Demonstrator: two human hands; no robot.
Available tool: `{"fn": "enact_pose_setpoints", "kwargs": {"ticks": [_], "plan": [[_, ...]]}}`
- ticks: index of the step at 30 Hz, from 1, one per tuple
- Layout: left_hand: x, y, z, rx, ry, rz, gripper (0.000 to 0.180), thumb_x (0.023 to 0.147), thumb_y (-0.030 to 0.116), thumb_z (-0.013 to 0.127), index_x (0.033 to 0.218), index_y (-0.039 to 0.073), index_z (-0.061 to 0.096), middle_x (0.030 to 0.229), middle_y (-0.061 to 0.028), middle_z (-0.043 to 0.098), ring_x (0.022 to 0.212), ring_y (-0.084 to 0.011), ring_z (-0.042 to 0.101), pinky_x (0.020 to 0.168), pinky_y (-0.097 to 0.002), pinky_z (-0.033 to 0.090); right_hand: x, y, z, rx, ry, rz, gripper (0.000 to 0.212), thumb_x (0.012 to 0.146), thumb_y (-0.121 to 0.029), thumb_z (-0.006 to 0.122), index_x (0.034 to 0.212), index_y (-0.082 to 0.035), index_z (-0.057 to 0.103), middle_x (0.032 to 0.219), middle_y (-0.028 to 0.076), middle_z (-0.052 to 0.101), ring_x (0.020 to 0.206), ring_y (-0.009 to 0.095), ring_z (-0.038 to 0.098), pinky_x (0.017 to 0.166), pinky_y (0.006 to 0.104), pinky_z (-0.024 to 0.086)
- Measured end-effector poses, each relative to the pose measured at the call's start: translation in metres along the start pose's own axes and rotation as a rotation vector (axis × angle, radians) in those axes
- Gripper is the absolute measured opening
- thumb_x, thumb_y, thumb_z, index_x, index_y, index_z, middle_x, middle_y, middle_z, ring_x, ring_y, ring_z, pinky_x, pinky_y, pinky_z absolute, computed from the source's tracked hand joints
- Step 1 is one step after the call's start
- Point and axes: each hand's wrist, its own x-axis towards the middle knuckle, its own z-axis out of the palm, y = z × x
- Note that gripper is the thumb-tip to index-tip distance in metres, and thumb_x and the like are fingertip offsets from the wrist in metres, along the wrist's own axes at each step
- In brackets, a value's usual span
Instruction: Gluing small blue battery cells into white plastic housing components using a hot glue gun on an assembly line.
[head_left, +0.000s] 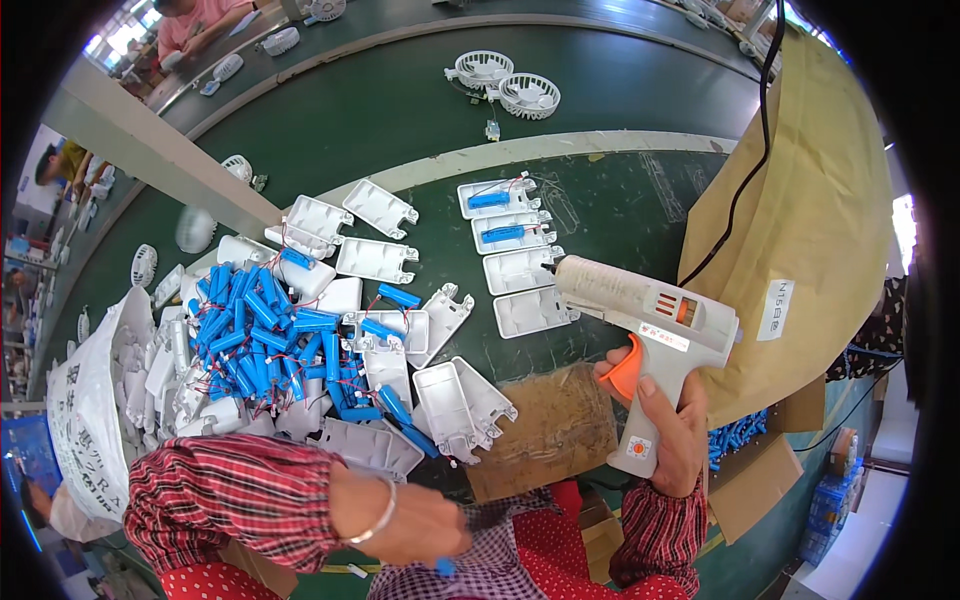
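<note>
My right hand [672, 425] is closed round the handle of a white glue gun [690, 320] with an orange trigger. Its nozzle points left, over the right end of a white plastic shell [520, 270] in a short column of such shells. In the two farthest shells lies a blue battery [489, 200] with thin wires; the two nearer ones hold none. Down by my lap, my left hand [415, 522] is blurred, its fingers curled; a blue battery end [445, 567] shows beneath it. Left of centre, loose blue batteries [255, 330] are heaped over white shells.
A brown cardboard piece [550, 430] lies at the near table edge. A large tan bag [800, 220] stands at right, with the gun's black cord [757, 165] hanging before it. A white sack [85, 420] sits at left. Beyond, a green conveyor [380, 100] carries white fan parts [528, 96].
</note>
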Motion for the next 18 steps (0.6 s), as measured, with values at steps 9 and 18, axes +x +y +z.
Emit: {"fn": "enact_pose_setpoints", "kwargs": {"ticks": [9,18], "plan": [[-0.020,-0.053,-0.111,0.199,1.506,-0.141,0.020,0.082,0.016,0.074,0.094,0.002,0.065,0.085,-0.0068,0.063,0.074,-0.0122,0.061,0.065,-0.0256,0.048,-0.003,0.002,0.003,0.006,0.004,0.009,0.045,0.091,-0.006,0.055,0.131,0.008,0.040,0.116,0.022,0.061,0.107,0.032,0.063,0.098,0.0425,0.048],[0.022,-0.095,-0.134,0.718,1.534,-0.320,0.016,0.072,0.017,0.076,0.082,0.007,0.068,0.092,-0.0086,0.057,0.092,-0.0287,0.052,0.077,-0.0387,0.042,-0.007,0.002,-0.003,-0.004,-0.007,0.017,0.044,0.091,-0.006,0.056,0.130,0.008,0.042,0.115,0.021,0.062,0.107,0.031,0.063,0.098,0.0419,0.047]]}}
